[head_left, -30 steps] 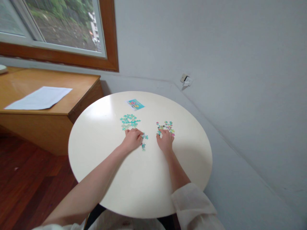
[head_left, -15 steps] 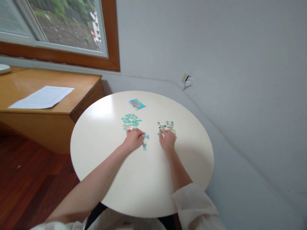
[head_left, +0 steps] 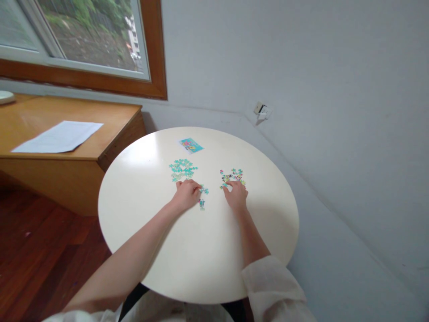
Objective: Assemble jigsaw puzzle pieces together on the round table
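On the round cream table [head_left: 197,255] lie two clusters of small jigsaw pieces. A teal cluster [head_left: 182,168] sits left of centre, and a multicoloured cluster [head_left: 232,175] sits to its right. My left hand [head_left: 186,194] rests palm down just below the teal cluster, fingers curled, fingertips touching a few loose teal pieces [head_left: 203,191]. One more loose piece [head_left: 201,204] lies just below those. My right hand [head_left: 237,195] lies on the lower edge of the multicoloured cluster, fingers pressed onto the pieces.
A small picture card [head_left: 191,145] lies at the table's far side. A wooden desk [head_left: 67,147] with a white sheet of paper [head_left: 58,136] stands to the left under a window. Grey walls close in behind and to the right, with a wall socket [head_left: 261,111].
My right hand has shifted slightly to the right along the multicoloured cluster. My left hand has stayed by the loose teal pieces.
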Tool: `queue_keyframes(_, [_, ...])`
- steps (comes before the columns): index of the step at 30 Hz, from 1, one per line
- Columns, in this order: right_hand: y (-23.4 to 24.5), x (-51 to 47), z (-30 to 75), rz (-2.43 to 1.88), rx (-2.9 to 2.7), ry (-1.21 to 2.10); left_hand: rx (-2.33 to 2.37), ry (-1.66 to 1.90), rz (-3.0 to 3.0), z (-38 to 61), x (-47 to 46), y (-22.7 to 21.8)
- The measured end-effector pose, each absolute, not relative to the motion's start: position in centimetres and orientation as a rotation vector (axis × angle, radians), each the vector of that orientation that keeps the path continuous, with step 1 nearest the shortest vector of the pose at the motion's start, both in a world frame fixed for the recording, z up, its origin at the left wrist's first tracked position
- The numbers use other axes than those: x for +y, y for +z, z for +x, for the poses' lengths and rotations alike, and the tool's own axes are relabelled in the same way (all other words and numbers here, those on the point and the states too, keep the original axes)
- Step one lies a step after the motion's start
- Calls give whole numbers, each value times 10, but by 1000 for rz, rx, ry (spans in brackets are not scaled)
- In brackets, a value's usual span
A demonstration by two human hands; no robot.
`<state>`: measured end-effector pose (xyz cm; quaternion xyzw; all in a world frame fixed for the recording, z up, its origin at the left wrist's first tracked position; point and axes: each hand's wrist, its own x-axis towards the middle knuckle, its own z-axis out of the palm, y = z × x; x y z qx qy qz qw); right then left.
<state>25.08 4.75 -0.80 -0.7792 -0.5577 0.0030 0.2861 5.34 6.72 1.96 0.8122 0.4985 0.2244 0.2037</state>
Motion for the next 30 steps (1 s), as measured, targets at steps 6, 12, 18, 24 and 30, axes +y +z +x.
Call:
queue_keyframes(6, [-3, 47, 251, -2040, -1481, 43, 1395, 627, 2252, 53, 67, 21])
queue_keyframes(12, [-4, 49, 251, -1999, -1478, 101, 1387, 641, 2240, 53, 68, 19])
queue_keyframes(18, [-8, 53, 252, -1739, -1325, 200, 1380, 668, 2226, 53, 69, 17])
queue_keyframes(24, [-12, 59, 247, -1387, -1151, 495, 1372, 730, 2211, 54, 70, 15])
queue_keyframes(30, [-11, 59, 237, -1288, -1095, 654, 1351, 845, 2193, 55, 70, 15])
